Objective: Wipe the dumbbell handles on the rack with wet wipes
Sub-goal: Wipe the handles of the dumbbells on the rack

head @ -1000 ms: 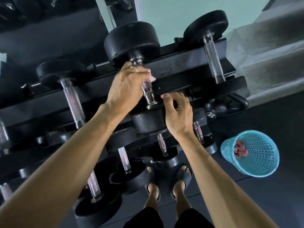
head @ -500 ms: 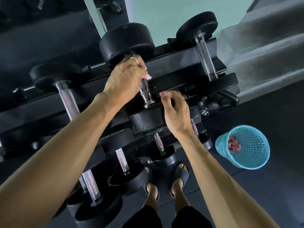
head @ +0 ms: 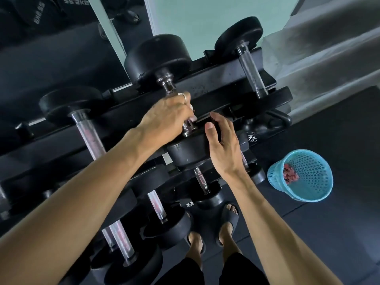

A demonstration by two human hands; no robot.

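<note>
Left hand [head: 166, 114] on the handle [head: 167, 87], wipe [head: 192, 113] tucked in the grip!

The dumbbell [head: 162, 64] sits on the top shelf of the rack [head: 222, 79], near its right end, chrome handle running front to back. The left fingers [head: 184, 97] curl round the lower part of that handle, pinching a pale wipe against it, only a scrap of wipe peeking out by the knuckles. The right hand [head: 223, 147] rests on the front plate [head: 189, 151] of the same dumbbell, fingers straight and close together, thumb laid along the plate's edge. One more dumbbell [head: 249, 64] lies just right of it on the shelf, another [head: 86, 124] to the left. On the floor, right of the rack, stands a blue basket [head: 308, 177] with reddish scraps inside.
</note>
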